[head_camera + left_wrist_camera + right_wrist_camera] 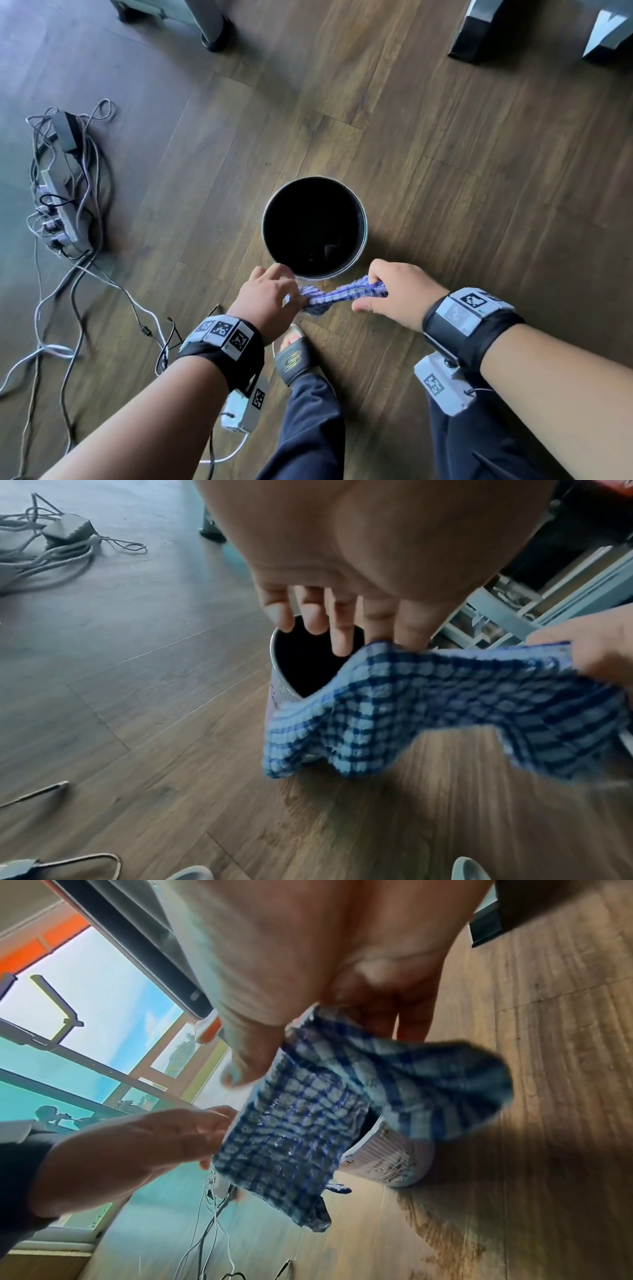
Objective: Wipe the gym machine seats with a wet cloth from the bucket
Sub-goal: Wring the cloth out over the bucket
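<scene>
Here we hold the blue checked cloth (337, 297) stretched between both hands, just on the near side of the bucket (363, 236), which stands on the wooden floor (479, 192). Our left hand (270, 298) pinches one end between thumb and forefinger, the other fingers (310, 618) loosely extended over the bucket's dark mouth. Our right hand (394, 291) has its fingers curled round the other end. A tangle of cables and a power strip (58, 192) lies off to the left.
</scene>
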